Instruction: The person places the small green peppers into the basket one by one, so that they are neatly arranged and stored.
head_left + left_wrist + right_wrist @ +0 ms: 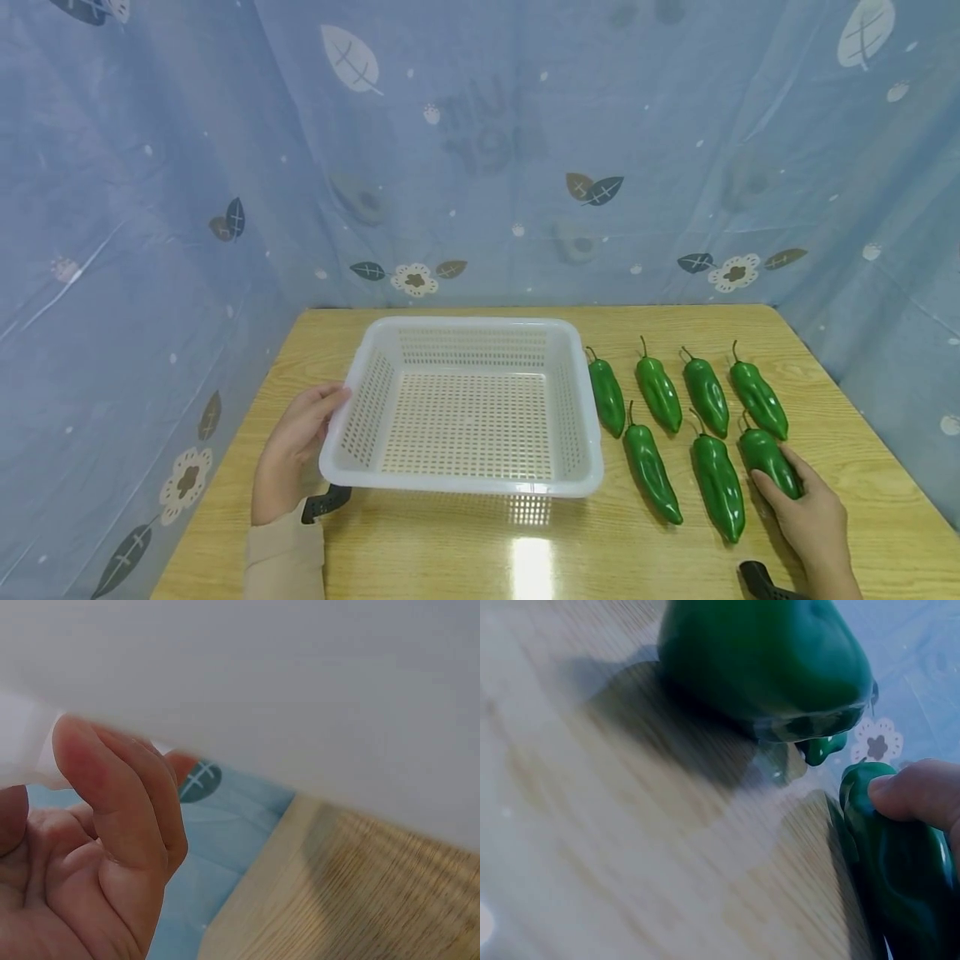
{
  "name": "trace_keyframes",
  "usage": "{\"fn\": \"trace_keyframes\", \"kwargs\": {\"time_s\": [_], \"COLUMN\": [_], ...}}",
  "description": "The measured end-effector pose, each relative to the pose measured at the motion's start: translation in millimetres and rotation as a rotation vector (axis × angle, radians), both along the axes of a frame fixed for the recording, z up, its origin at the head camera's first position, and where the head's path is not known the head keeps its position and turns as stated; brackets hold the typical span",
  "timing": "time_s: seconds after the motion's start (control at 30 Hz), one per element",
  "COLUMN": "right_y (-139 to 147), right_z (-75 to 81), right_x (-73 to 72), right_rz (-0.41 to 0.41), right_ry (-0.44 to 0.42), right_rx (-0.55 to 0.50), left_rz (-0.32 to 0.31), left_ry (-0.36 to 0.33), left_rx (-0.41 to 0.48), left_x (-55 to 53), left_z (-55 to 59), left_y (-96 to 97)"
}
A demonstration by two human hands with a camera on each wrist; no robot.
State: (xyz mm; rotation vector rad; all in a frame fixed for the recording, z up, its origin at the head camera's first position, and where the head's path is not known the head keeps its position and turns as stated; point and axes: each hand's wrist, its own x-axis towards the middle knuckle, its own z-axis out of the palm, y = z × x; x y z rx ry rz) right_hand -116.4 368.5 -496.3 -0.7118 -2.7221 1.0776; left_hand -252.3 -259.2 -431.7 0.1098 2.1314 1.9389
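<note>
My left hand (300, 429) grips the left rim of a white plastic basket (461, 486) with perforated walls and bottom. In the left wrist view the fingers (124, 799) curl up against the basket's pale rim, which fills the top of that view. At the right, my right hand (813, 512) holds a glossy green pepper (767, 458) lying on the table, thumb on one side and fingers on the other. The right wrist view shows the thumb (915, 795) pressed on this pepper's side. Another green pepper (720, 487) lies just left of it.
Several more green peppers lie in two rough rows right of the basket, including one pepper (607, 396) close by its right wall. Everything is on a wooden table (420, 550). A blue patterned curtain (480, 167) encloses the back and sides.
</note>
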Motion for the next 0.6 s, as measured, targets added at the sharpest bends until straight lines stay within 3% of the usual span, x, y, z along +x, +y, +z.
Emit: {"fn": "trace_keyframes", "kwargs": {"time_s": [0.6], "right_y": [-2.7], "right_z": [3.5], "right_x": [-0.4], "right_rz": [-0.032], "right_ry": [-0.021], "right_rx": [-0.012], "left_rz": [-0.003], "left_ry": [0.011], "left_rx": [-0.008], "left_x": [-0.6], "left_z": [-0.1], "left_y": [-1.3]}}
